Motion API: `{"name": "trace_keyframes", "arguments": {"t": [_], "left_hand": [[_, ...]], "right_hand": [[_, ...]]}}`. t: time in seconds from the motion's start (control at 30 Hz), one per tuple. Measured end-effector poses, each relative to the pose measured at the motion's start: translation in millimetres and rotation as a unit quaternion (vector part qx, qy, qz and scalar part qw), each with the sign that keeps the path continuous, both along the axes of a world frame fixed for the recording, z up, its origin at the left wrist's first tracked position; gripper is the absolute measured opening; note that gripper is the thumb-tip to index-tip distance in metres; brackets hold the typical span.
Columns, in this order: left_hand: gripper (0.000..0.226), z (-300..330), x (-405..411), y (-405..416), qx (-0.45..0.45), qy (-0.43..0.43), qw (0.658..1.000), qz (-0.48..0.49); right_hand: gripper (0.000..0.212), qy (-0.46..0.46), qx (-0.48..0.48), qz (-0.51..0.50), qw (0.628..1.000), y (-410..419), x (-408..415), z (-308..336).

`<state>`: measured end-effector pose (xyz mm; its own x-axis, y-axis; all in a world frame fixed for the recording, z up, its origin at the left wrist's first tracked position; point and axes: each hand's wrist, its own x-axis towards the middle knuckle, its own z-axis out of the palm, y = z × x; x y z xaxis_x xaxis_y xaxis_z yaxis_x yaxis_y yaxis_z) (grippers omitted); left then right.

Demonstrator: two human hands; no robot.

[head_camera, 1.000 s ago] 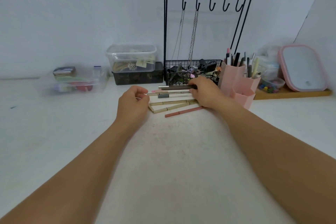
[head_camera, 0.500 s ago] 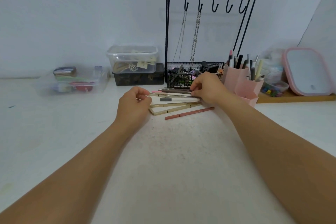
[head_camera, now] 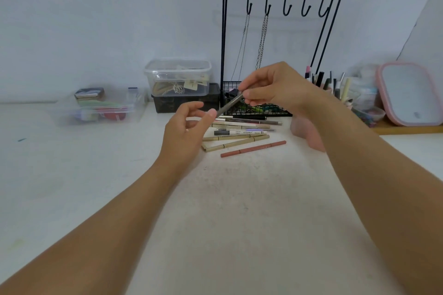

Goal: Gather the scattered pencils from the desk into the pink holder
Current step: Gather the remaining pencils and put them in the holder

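My right hand (head_camera: pixel 275 88) pinches the upper end of a grey-brown pencil (head_camera: pixel 230 104) and holds it slanted in the air above the desk. My left hand (head_camera: pixel 187 132) hovers with loosely curled fingers, its thumb tip touching the pencil's lower end. Under both hands several pencils (head_camera: pixel 239 137) lie side by side on the white desk, with a reddish-brown pencil (head_camera: pixel 254 148) nearest me. The pink holder (head_camera: pixel 303 130) stands to the right, mostly hidden behind my right forearm, and several pens stick up from it.
A black hook rack (head_camera: pixel 223 55) with hanging chains stands behind the pencils over a wire basket (head_camera: pixel 263 110). A clear lidded box (head_camera: pixel 178 76) sits on a dark box at its left, a clear bin (head_camera: pixel 100 110) farther left. A pink-framed mirror (head_camera: pixel 407 93) leans at the right.
My right hand has lifted the grey-brown pencil off the pile into the air. My left hand rose from the desk to meet its lower end.
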<state>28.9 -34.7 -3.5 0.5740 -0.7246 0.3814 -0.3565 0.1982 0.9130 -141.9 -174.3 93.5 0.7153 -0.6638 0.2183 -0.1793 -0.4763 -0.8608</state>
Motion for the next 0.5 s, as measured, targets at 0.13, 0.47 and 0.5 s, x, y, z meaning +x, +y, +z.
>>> {"name": "trace_keyframes", "arguments": {"t": [0.13, 0.47, 0.5], "left_hand": [[0.02, 1.0, -7.3, 0.7, 0.007, -0.006, 0.998, -0.058], [0.038, 3.4, -6.2, -4.2, 0.064, 0.047, 0.997, -0.023], [0.038, 4.1, -5.6, -3.9, 0.06, 0.069, 0.996, -0.024]], "right_hand": [[0.017, 0.001, -0.005, 0.046, 0.999, 19.8, 15.5, 1.0], [0.03, 0.04, -0.055, 0.023, 0.997, 26.7, 34.3, -19.2], [0.026, 0.078, -0.115, -0.011, 0.99, 18.7, 28.5, -16.5]]}}
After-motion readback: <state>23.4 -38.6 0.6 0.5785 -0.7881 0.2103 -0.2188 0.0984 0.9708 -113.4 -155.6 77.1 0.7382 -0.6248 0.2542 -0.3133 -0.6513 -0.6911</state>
